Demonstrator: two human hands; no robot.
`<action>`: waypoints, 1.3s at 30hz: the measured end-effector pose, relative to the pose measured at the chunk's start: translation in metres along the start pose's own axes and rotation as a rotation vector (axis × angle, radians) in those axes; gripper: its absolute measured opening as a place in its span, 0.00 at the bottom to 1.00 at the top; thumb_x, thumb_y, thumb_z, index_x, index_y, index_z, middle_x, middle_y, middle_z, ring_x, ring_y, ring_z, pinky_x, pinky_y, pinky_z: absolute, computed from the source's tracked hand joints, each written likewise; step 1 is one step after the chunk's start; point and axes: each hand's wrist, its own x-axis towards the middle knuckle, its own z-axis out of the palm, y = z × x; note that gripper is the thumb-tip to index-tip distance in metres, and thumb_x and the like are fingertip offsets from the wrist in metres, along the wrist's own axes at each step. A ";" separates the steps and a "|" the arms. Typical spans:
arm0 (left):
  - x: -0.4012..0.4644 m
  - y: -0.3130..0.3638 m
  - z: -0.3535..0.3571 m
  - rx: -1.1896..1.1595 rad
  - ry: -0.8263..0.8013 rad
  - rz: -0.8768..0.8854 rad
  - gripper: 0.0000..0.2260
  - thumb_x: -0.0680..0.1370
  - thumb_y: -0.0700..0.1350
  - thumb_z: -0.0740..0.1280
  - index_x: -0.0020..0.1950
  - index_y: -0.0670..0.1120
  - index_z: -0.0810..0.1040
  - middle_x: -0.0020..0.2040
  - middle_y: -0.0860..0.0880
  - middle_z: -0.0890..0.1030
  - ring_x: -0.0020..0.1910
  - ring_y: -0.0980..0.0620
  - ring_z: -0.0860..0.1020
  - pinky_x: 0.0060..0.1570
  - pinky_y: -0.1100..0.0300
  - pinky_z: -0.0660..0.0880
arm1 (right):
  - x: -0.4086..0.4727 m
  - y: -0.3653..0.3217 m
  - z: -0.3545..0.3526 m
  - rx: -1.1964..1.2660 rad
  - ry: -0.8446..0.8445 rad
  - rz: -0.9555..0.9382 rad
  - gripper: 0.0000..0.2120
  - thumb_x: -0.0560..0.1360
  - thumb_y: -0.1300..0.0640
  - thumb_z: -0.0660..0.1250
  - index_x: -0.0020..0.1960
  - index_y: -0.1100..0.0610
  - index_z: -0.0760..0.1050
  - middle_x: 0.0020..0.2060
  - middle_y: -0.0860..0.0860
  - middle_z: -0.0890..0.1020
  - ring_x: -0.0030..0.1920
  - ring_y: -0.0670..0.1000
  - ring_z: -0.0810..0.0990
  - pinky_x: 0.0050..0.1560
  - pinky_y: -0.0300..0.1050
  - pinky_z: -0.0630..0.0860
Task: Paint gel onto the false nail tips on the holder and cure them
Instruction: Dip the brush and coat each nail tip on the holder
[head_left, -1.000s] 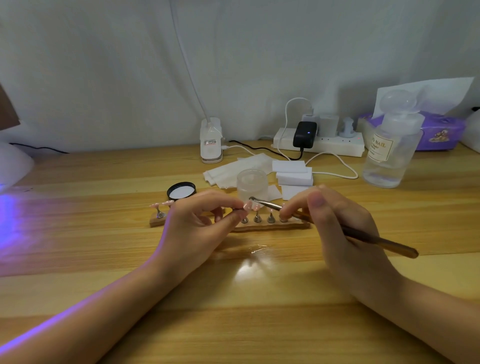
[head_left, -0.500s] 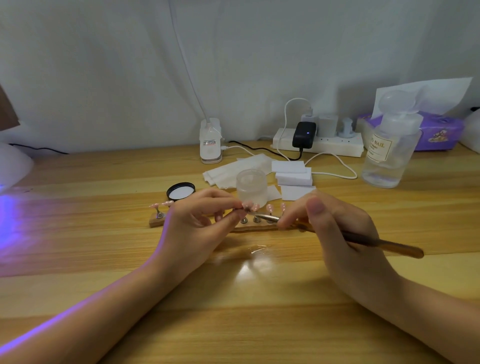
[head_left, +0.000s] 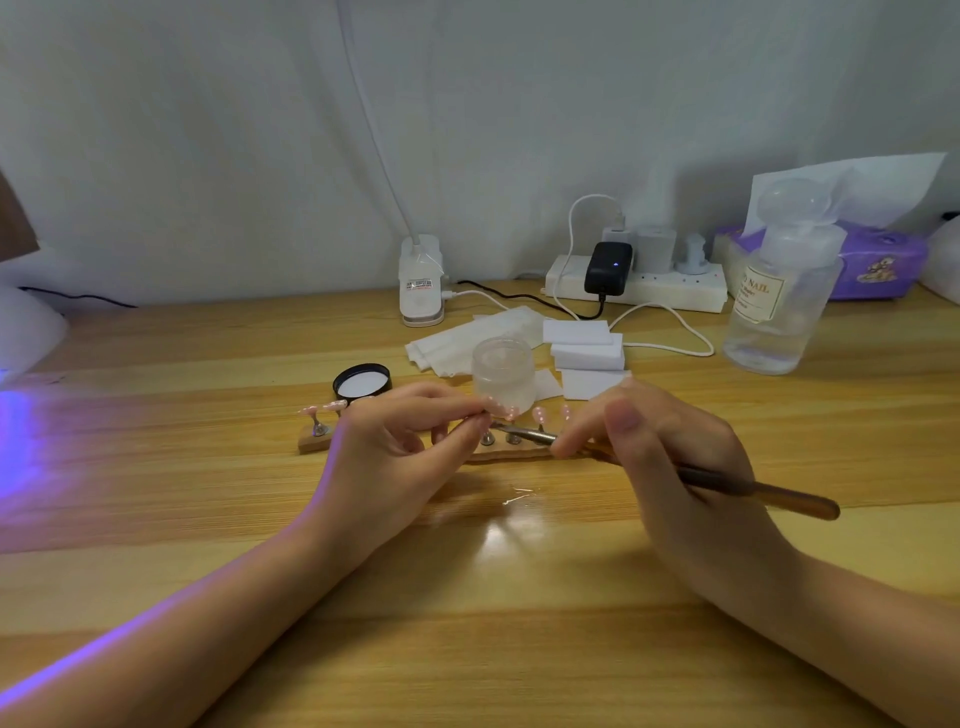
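You are sitting at a wooden table (head_left: 156, 493) set against a pale wall, with violet light from a lamp (head_left: 26, 332) at the left edge spilling across the boards; it is probably lit and waiting there so the tips can go under it for curing without a long reach. The holder (head_left: 509, 453) is lying across the middle of the table, side to side, so each tip (head_left: 540, 414) is standing on its own peg facing you. Your left hand (head_left: 395, 457) is pinching one tip or its peg between thumb and forefinger, most likely to steady it against the push of the brush (head_left: 524, 432); which of the two it is gripping cannot be told. Your right hand (head_left: 670, 457) is clamping the brush like a pen, handle trailing toward the right edge, and the metal end is reaching just under the left fingertips. Whether the bristles are touching a tip is hidden.

The jar (head_left: 503, 375) is standing open just behind the holder, its lid (head_left: 362, 383) lying upturned beside it, both close for reloading gel. Wipes (head_left: 467, 338) and white blocks (head_left: 584, 345) are sitting farther back, within reach for cleaning. A clear bottle (head_left: 779, 312) is standing near the right rear corner, in front of a tissue box (head_left: 878, 260).
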 end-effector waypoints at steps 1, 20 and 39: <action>0.000 0.000 0.000 0.002 -0.002 0.001 0.08 0.70 0.44 0.68 0.47 0.53 0.81 0.40 0.51 0.83 0.37 0.44 0.77 0.30 0.46 0.71 | 0.000 0.000 0.000 0.010 0.009 0.006 0.21 0.79 0.45 0.49 0.40 0.52 0.76 0.37 0.42 0.79 0.41 0.42 0.78 0.43 0.38 0.74; 0.000 -0.004 0.001 0.015 -0.009 0.027 0.08 0.73 0.42 0.68 0.48 0.54 0.80 0.42 0.53 0.83 0.38 0.43 0.79 0.28 0.42 0.72 | 0.003 -0.001 0.000 -0.006 -0.011 0.052 0.18 0.78 0.48 0.50 0.45 0.53 0.76 0.40 0.45 0.80 0.44 0.42 0.78 0.45 0.34 0.73; 0.000 -0.005 0.002 0.044 0.004 0.035 0.08 0.73 0.42 0.65 0.50 0.52 0.79 0.44 0.54 0.82 0.42 0.51 0.80 0.36 0.44 0.74 | -0.002 -0.003 -0.001 0.180 0.011 0.191 0.19 0.76 0.50 0.53 0.36 0.53 0.78 0.33 0.48 0.81 0.37 0.40 0.79 0.39 0.27 0.70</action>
